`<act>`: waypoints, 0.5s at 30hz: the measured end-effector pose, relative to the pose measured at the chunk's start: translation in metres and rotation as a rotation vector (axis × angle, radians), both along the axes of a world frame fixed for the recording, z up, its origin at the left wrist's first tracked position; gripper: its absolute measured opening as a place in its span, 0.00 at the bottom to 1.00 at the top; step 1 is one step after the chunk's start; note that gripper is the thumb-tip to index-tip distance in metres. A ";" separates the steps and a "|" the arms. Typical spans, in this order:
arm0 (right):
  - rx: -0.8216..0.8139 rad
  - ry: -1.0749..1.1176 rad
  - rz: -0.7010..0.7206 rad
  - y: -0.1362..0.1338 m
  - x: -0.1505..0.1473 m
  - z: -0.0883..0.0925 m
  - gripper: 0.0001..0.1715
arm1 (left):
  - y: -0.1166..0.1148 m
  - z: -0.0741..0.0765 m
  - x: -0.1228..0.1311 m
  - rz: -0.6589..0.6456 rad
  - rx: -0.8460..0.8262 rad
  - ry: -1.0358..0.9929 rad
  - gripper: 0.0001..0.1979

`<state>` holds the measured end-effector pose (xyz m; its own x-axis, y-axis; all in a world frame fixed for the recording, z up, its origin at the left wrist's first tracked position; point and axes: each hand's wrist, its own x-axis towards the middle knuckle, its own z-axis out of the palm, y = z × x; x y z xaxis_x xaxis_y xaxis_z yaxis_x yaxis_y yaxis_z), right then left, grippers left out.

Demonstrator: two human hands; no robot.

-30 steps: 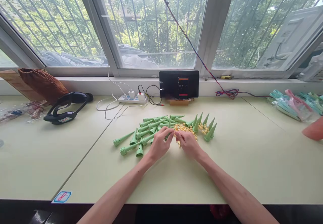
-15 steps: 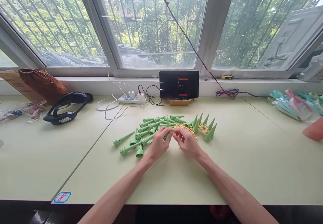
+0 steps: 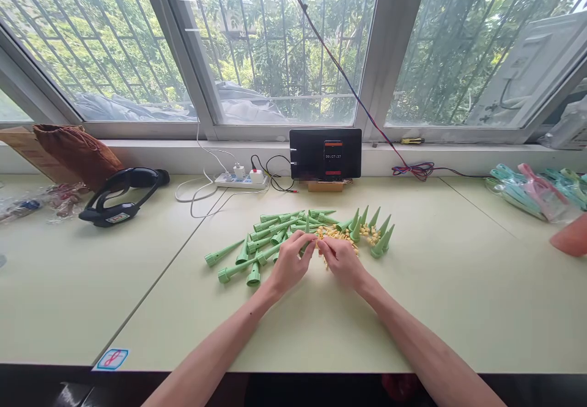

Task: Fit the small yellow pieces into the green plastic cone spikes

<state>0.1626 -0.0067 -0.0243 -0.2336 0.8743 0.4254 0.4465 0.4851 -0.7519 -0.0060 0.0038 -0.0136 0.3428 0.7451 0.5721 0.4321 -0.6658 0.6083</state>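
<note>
Pinching | left hand [image 3: 292, 260]: fingers closed around green spike [image 3: 307, 222] | right hand [image 3: 340, 260]: fingertips together, contents hidden | yellow pegs [image 3: 331, 231] just beyond

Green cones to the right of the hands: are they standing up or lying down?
Standing: those green cones have their wide bases on the table, tips pointing up.
</note>
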 end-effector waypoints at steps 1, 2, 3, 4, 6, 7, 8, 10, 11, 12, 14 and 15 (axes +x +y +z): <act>0.000 -0.003 -0.007 0.000 0.000 0.000 0.24 | 0.000 0.000 0.000 0.000 0.000 0.001 0.09; 0.002 -0.005 -0.017 -0.001 0.000 0.000 0.24 | 0.000 0.000 0.000 0.002 0.000 0.003 0.09; 0.004 -0.005 -0.026 -0.001 0.000 0.001 0.23 | 0.000 0.000 0.000 0.007 0.000 0.003 0.09; 0.007 -0.001 -0.030 -0.002 -0.001 0.002 0.21 | 0.000 0.000 0.000 0.012 0.001 0.002 0.09; 0.019 0.018 -0.022 -0.003 -0.001 0.003 0.15 | 0.001 0.000 0.000 0.023 -0.003 0.000 0.10; 0.028 0.029 -0.010 -0.003 -0.001 0.004 0.12 | 0.001 0.000 0.000 0.029 -0.008 -0.002 0.10; 0.039 0.038 0.004 -0.003 -0.002 0.004 0.10 | 0.001 0.000 0.000 0.032 -0.013 -0.003 0.10; 0.058 0.047 0.022 -0.003 -0.002 0.003 0.08 | 0.000 0.001 0.000 0.036 -0.014 -0.006 0.10; 0.064 0.046 0.027 -0.003 -0.001 0.003 0.08 | 0.000 0.002 0.000 0.036 -0.009 -0.007 0.10; 0.067 0.042 0.031 -0.003 -0.001 0.002 0.08 | 0.000 0.002 0.000 0.034 -0.003 -0.007 0.10; 0.068 0.032 0.030 -0.002 -0.001 0.001 0.08 | 0.000 0.002 0.000 0.034 0.008 -0.004 0.10; 0.065 0.025 0.029 -0.002 -0.001 0.001 0.08 | 0.000 0.002 0.000 0.035 0.011 -0.002 0.10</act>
<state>0.1621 -0.0086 -0.0236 -0.2467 0.8377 0.4873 0.4129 0.5458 -0.7291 -0.0061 0.0039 -0.0114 0.3151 0.7505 0.5809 0.4541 -0.6567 0.6021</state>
